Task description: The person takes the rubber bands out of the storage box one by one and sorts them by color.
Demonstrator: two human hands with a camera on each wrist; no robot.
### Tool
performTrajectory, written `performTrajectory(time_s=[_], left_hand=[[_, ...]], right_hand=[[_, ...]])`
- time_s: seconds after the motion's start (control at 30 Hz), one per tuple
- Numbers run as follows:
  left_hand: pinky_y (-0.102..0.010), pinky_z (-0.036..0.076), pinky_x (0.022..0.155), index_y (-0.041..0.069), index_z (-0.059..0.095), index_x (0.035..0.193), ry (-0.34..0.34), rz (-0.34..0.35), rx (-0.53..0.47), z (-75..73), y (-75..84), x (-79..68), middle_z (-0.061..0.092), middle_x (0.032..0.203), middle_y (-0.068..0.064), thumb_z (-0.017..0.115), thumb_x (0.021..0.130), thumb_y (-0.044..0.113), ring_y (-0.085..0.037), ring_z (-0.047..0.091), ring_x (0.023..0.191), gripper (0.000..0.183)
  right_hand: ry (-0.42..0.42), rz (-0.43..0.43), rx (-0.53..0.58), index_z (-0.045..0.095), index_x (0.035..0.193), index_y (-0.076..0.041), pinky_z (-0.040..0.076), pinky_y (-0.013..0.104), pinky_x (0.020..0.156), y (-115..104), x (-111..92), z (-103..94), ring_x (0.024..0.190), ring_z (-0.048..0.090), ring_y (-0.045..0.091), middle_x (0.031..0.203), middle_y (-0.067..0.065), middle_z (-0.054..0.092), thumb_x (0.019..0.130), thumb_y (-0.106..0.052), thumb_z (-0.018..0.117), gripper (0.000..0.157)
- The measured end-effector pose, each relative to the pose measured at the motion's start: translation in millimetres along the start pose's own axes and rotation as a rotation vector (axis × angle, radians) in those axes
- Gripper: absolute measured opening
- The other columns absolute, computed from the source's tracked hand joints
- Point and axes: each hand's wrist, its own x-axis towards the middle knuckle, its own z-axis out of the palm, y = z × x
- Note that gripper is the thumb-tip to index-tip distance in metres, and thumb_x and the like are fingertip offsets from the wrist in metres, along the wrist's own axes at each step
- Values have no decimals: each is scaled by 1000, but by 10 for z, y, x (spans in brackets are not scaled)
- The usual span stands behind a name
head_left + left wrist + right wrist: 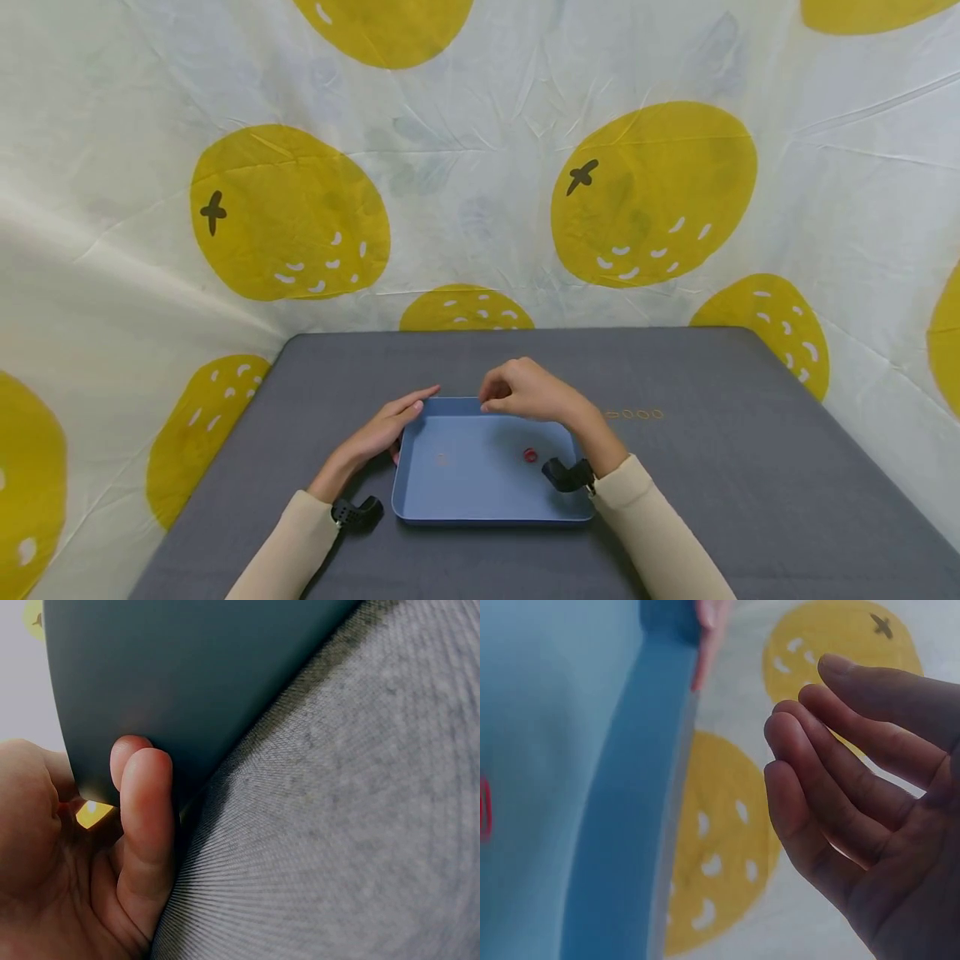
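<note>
A shallow blue tray [480, 510] lies on the grey table. My left hand [386, 429] grips its back left corner, the thumb at the rim. In the left wrist view, the curled fingers [146, 817] press on the tray's outer wall [187, 667]. My right hand [528, 390] hovers over the tray's back edge with loosely bent fingers. The right wrist view shows a gap between its thumb and fingertips [784, 780], with nothing held. Inside the tray are a small red ring-shaped thing [530, 455] on the right and a faint pale loop [442, 459] on the left.
Several thin yellow loops [641, 414] lie in a row on the grey tabletop [750, 483], right of the tray. A white cloth [472, 208] printed with yellow fruit hangs behind the table and at its sides. Each wrist carries a black camera [567, 475].
</note>
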Motion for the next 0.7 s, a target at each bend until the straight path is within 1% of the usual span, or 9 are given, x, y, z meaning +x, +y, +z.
performTrajectory(time_s=[0.17,0.3,0.4,0.53,0.7], left_hand=[[-44,51,42,42,36,146,-6,-9,-10,-3,14,2,43,146,-10,34,105,42,-20,54,43,41],[-43,52,41,41,36,147,-13,-2,-5,-12,11,4,42,147,-8,34,104,44,-19,53,42,43],[-43,51,41,38,34,148,-20,11,-2,-18,10,3,38,150,-10,33,105,42,-19,52,41,44],[-44,51,40,35,34,149,-24,30,3,-23,8,1,31,155,-12,32,105,42,-19,51,40,44],[-44,50,40,35,34,149,-22,38,7,-25,7,4,26,157,-11,32,104,43,-20,50,41,45]], right_hand=[[-55,-17,-31,73,91,-18,53,20,69,-50,195,173,74,63,2,84,-9,70,88,-18,71,4],[-110,-22,-59,75,93,-12,53,18,68,-87,322,294,73,62,1,84,-7,71,86,-16,72,8],[-160,-17,-63,75,94,-9,53,18,68,-115,402,379,73,63,2,85,-6,71,86,-15,73,11],[-210,-14,-95,75,95,-11,52,17,67,-138,489,495,74,62,1,85,-8,71,86,-16,73,10],[-248,-13,-122,76,93,-14,52,16,66,-147,544,618,74,62,0,85,-9,71,84,-14,75,9]])
